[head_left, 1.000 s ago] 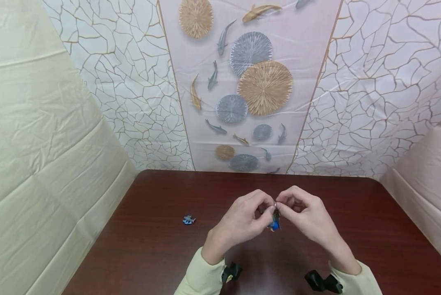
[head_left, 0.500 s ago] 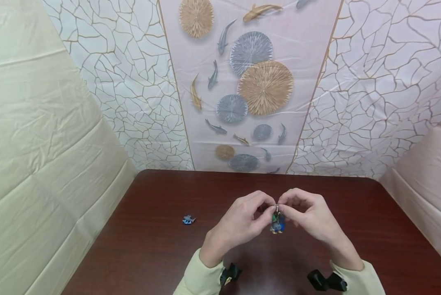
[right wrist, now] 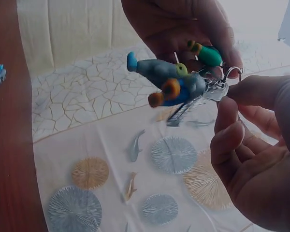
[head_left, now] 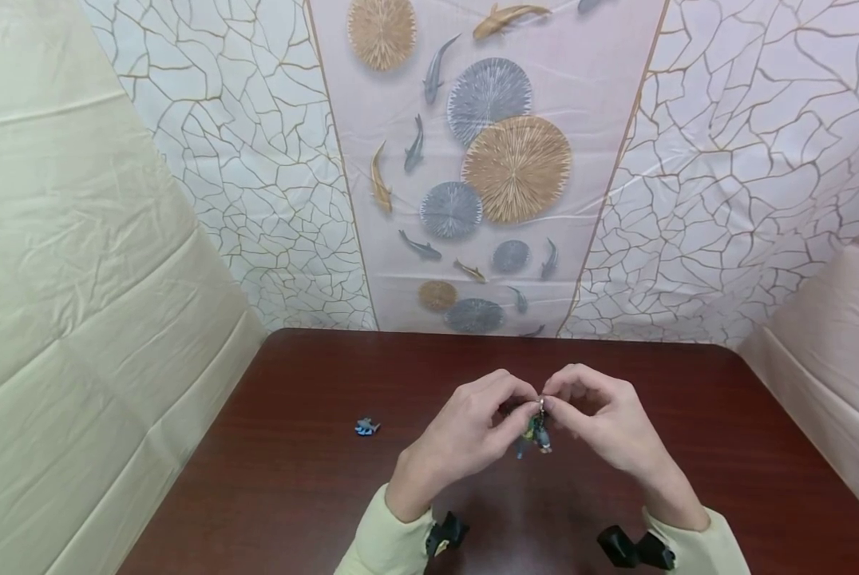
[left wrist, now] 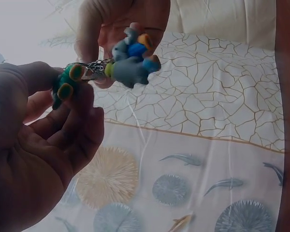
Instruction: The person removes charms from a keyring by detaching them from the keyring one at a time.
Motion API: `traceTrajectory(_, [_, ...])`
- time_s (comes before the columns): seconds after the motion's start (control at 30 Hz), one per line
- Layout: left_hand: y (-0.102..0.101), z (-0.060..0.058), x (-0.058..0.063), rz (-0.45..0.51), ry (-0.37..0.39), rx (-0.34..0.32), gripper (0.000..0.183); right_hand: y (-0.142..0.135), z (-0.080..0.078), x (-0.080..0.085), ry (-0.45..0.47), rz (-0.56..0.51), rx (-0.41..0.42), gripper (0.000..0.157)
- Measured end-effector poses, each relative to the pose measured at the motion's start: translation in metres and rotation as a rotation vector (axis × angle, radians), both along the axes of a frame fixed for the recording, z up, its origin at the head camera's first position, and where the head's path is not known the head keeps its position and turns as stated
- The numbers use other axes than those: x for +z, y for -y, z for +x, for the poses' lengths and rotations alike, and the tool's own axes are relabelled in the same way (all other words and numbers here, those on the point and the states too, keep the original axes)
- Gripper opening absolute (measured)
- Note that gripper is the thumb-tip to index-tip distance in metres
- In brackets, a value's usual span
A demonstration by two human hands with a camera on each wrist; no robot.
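Note:
A bunch of small figure keychains [head_left: 542, 438] hangs between both hands over the table. My left hand [head_left: 476, 415] pinches it at the top from the left, and my right hand [head_left: 605, 411] pinches the metal ring from the right, fingertips nearly meeting. In the right wrist view the curved metal ring [right wrist: 234, 72] sits at the right hand's fingertips, with small chains leading to a grey figure [right wrist: 157, 70] with a blue tip. A green figure [left wrist: 65, 84] with orange feet lies against the left fingers in the left wrist view. The fingers partly hide the ring.
A small blue and grey figure [head_left: 366, 427] lies on the dark red-brown table [head_left: 293, 495], left of the hands. Behind the table hangs a patterned cloth [head_left: 473, 263] with fish and round motifs. Cream cloth [head_left: 113, 319] stands along the left side.
The hanging figures have swung and turned, showing grey and green where blue showed before. Both hands have shifted very slightly right, keeping their pinch.

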State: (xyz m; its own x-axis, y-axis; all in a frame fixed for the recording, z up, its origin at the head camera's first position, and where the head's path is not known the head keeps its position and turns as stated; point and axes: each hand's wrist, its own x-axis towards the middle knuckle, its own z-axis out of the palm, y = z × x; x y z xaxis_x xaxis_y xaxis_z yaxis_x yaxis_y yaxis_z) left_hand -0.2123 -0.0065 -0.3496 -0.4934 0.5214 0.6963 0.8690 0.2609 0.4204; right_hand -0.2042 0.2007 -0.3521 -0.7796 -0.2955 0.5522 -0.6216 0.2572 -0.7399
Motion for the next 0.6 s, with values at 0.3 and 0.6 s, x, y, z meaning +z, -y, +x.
traceTrajectory(0.3, [-0.0011, -0.0009, -0.0006, -0.003, 0.06, -0.023, 0.004, 0.0059, 0.0018, -0.0019, -0.225, 0.041, -0.027, 0.036])
traceTrajectory(0.6, [-0.0011, 0.0023, -0.0008, 0.004, 0.124, -0.019, 0.005, 0.01, -0.0019, -0.006, -0.429, 0.017, -0.045, 0.04])
